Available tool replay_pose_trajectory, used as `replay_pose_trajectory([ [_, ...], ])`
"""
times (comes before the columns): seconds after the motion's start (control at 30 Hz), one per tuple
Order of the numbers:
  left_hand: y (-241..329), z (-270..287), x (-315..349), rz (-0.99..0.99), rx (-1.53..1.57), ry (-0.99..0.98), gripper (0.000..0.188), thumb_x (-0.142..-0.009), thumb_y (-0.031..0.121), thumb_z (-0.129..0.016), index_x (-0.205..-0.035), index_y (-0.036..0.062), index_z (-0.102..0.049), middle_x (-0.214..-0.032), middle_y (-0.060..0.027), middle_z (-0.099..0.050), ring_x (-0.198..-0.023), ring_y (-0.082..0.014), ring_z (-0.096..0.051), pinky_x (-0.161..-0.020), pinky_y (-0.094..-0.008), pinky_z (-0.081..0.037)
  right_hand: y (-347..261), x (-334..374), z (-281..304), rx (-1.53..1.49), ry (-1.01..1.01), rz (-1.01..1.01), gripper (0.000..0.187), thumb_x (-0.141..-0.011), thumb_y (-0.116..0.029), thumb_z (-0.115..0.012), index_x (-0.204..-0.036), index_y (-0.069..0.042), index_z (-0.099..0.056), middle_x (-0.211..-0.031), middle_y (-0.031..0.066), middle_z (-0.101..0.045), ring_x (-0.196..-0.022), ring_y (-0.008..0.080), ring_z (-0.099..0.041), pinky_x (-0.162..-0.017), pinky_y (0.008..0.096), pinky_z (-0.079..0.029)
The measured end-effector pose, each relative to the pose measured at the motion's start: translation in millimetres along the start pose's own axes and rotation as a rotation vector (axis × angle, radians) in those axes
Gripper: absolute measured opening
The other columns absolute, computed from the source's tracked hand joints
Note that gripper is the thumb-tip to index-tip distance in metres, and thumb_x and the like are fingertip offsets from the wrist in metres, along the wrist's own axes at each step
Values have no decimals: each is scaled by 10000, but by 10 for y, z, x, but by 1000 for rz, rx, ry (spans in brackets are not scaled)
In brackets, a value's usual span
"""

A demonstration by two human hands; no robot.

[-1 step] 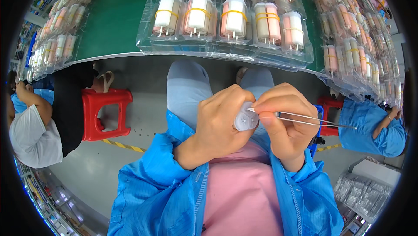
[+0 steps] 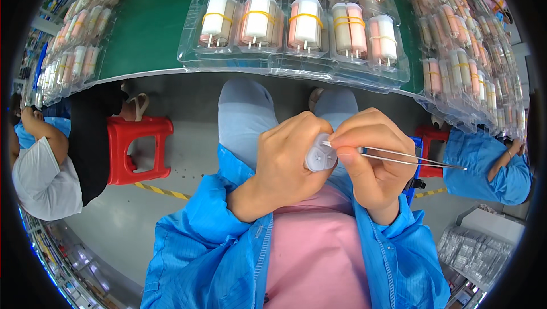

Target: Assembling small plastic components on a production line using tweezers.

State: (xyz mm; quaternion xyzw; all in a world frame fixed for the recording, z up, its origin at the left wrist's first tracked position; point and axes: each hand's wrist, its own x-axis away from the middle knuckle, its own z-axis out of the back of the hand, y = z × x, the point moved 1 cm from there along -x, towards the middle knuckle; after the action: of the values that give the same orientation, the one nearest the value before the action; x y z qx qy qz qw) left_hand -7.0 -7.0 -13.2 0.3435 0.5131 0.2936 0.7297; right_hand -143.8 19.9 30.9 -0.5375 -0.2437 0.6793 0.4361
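A clear moulded plastic tray [image 2: 228, 62] lies at the near edge of the green-topped counter [image 2: 151, 24], its compartments holding bundles of white, pink and greyish-beige cylinders [image 2: 259, 21]; the bundles are bound with yellow bands, and thin pale stems stick out of their near ends. To the left of the tray stand stacked clear plastic trays [image 2: 68, 85] filled with similar bundles, and to its right rises another bank of loaded clear trays [image 2: 476, 113]. On the near side of the tray, well apart from it, the left hand [image 2: 288, 158] is curled around a translucent white plastic piece [image 2: 322, 158] with a rounded, ribbed end that faces up toward the camera. The right hand [image 2: 373, 178] meets it from the right, thumb and fingers pinching slim metal tweezers [image 2: 399, 160] whose length extends rightward past the hand. A small white tip [image 2: 326, 143] shows by the right fingertips at the ribbed end; whether it touches cannot be told. The curled left hand hides the plastic piece's body, and the right fingertips reach over its edge. Left of and nearer than the tray stands a red plastic stool [image 2: 118, 152] beside a seated person in white [image 2: 48, 181]; at the right sits a person in blue [image 2: 484, 166].
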Motion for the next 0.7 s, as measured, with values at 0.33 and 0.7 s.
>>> replay_pose_trajectory([
  [0.33,-22,10,-5,-94,-260,-31,296,-578,29,-714,-819,48,-543,-704,-85,-536,-594,-279,-558,-493,-364,-422,-70,-24,13,115,-43,-10,107,-695,-21,-712,-785,-24,-652,-747,103,-636,-629,238,-591,-563,299,-459],
  [0.7,26,11,-21,156,44,-24,274,-594,-6,-730,-799,40,-554,-702,-97,-554,-602,-286,-578,-514,-351,-441,20,119,106,-248,134,-132,141,-778,-32,-672,-900,36,-654,-878,155,-638,-799,187,-593,-694,278,-464],
])
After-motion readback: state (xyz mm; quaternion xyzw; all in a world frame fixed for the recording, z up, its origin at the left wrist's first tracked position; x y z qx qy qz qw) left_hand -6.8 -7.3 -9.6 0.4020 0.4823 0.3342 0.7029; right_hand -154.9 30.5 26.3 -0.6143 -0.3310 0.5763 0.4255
